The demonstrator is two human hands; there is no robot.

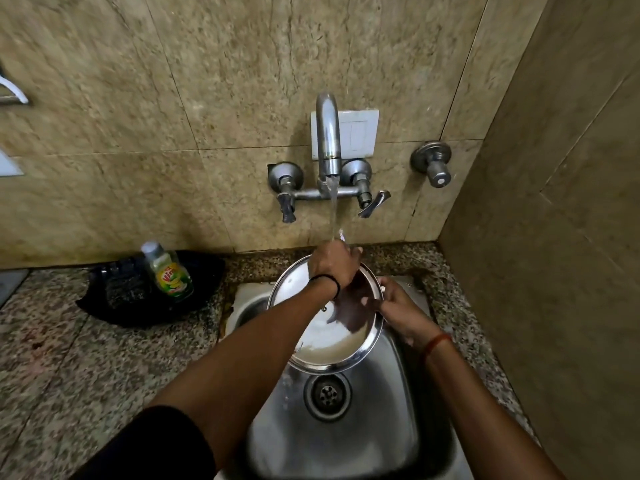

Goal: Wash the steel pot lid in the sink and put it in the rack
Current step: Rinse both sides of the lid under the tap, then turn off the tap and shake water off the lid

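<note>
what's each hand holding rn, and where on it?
Right hand grips the steel pot lid by its right rim. Left hand is at the lid's far edge under the water; grip unclear.

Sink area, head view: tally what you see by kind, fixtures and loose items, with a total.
Steel pot lid, gripped at its right rim by the right hand, left hand at its top under the water: 1
Dish soap bottle: 1
Black tray under the bottle: 1
Tap spout: 1
Lever handles: 2
Separate wall valve: 1
Sink drain: 1
Total: 8
</note>
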